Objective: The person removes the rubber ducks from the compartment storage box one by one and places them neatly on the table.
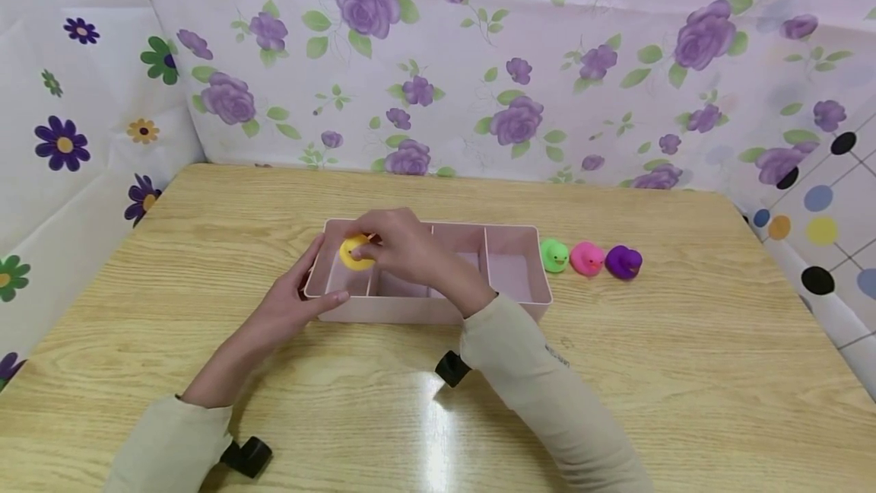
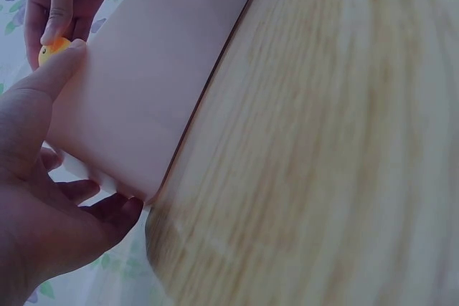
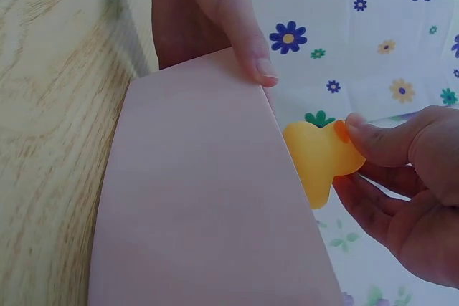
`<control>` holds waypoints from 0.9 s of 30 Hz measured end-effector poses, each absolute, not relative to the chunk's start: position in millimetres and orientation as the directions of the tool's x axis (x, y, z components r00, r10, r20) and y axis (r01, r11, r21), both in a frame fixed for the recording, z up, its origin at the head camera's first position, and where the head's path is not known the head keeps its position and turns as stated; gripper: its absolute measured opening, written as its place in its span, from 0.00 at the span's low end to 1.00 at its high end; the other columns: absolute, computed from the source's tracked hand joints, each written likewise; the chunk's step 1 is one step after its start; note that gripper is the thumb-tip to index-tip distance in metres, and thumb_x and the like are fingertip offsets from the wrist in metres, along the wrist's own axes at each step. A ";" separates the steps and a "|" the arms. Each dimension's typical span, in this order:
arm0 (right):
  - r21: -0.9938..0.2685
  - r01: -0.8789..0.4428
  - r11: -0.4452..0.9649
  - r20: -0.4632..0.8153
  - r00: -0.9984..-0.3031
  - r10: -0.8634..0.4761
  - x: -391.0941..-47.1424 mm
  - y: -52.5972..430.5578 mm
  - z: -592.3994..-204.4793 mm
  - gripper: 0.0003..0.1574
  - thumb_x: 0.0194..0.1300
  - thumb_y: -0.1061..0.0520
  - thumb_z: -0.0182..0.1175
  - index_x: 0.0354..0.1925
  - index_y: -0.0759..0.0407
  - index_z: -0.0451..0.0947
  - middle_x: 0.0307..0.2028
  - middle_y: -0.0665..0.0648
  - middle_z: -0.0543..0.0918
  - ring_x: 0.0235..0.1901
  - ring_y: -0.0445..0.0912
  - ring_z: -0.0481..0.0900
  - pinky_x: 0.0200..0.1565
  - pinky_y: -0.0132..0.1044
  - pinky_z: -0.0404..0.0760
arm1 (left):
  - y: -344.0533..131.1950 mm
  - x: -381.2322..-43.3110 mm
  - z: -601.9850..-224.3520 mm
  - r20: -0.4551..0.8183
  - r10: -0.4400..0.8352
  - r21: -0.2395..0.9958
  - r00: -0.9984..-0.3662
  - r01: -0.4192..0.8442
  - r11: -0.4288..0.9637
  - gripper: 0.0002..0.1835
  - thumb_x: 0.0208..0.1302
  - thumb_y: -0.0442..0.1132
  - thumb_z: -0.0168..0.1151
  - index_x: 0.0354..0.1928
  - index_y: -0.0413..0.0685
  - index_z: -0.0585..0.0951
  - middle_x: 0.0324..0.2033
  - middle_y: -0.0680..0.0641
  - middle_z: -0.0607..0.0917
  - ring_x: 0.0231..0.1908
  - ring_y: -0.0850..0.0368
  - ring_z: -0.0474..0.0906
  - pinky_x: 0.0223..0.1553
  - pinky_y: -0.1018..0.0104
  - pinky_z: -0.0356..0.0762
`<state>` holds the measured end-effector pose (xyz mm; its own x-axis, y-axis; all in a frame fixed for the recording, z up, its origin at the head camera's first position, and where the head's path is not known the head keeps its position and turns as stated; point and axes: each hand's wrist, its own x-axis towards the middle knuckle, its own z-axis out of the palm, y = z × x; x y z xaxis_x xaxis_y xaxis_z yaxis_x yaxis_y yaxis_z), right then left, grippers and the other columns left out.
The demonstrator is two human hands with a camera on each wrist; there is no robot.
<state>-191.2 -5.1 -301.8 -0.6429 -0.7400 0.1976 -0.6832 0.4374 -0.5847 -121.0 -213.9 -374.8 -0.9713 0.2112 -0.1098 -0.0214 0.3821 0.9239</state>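
Note:
My right hand [image 1: 404, 246] pinches a yellow rubber duck [image 1: 354, 252] between thumb and fingers, over the leftmost compartment of a pink divided box [image 1: 390, 310]. Seen from the right wrist, the duck [image 3: 315, 155] is partly below the box's rim, with the thumb by its orange beak. Gripping the left end of the box is my left hand [image 1: 290, 299], its thumb over the front corner of the rim. The left wrist view shows its fingers [image 2: 107, 213] bent against the end wall. Whether the duck touches the compartment floor is hidden.
A green duck [image 1: 555, 256], a pink duck [image 1: 587, 258] and a purple duck [image 1: 623, 262] stand in a row right of the box. Everything rests on a wooden table [image 1: 684, 341]. Flowered cloth [image 1: 452, 59] hangs behind it.

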 end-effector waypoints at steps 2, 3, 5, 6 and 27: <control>-0.578 -0.695 0.428 0.211 -0.634 -0.744 -190.4 -2.8 -302.4 0.17 0.66 0.64 0.65 0.53 0.68 0.83 0.47 0.61 0.86 0.46 0.50 0.84 0.49 0.32 0.80 | -213.5 -121.2 -374.7 -0.105 0.210 0.925 -0.972 -0.018 0.380 0.52 0.70 0.46 0.64 0.80 0.63 0.37 0.74 0.34 0.56 0.65 0.39 0.65 0.56 0.50 0.72; -0.575 -0.701 0.422 0.219 -0.629 -0.746 -189.9 -1.5 -302.7 0.17 0.66 0.64 0.65 0.52 0.69 0.83 0.47 0.61 0.86 0.45 0.50 0.84 0.49 0.31 0.80 | -213.3 -121.4 -374.6 -0.104 0.209 0.925 -0.972 -0.017 0.380 0.52 0.70 0.46 0.64 0.80 0.63 0.37 0.74 0.33 0.58 0.64 0.39 0.67 0.55 0.52 0.73; -0.570 -0.709 0.416 0.228 -0.623 -0.748 -189.0 1.1 -303.2 0.17 0.65 0.64 0.66 0.52 0.69 0.83 0.46 0.61 0.86 0.45 0.50 0.84 0.48 0.30 0.80 | -212.9 -121.5 -374.2 -0.104 0.207 0.922 -0.973 -0.016 0.387 0.52 0.70 0.46 0.64 0.80 0.62 0.37 0.73 0.33 0.58 0.64 0.39 0.67 0.54 0.54 0.74; -0.570 -0.711 0.413 0.233 -0.621 -0.748 -188.6 2.4 -303.4 0.17 0.65 0.64 0.66 0.52 0.69 0.83 0.46 0.61 0.86 0.45 0.50 0.84 0.48 0.30 0.80 | -212.6 -121.5 -373.8 -0.105 0.207 0.922 -0.973 -0.017 0.387 0.52 0.70 0.46 0.64 0.80 0.61 0.36 0.73 0.32 0.58 0.64 0.39 0.67 0.54 0.54 0.74; -0.556 -0.704 0.442 0.213 -0.634 -0.743 -184.5 31.1 -307.0 0.15 0.65 0.64 0.66 0.50 0.66 0.84 0.44 0.58 0.86 0.43 0.48 0.84 0.47 0.31 0.81 | -211.1 -121.6 -372.2 -0.118 0.190 0.917 -0.975 -0.033 0.398 0.52 0.69 0.45 0.65 0.80 0.60 0.37 0.73 0.32 0.57 0.65 0.38 0.64 0.57 0.51 0.74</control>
<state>-184.5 31.1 -307.0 -0.6343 -0.7431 0.2132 -0.7042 0.4417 -0.5558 -121.6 -211.1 -372.2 -0.9746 0.1904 -0.1182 -0.0335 0.3979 0.9168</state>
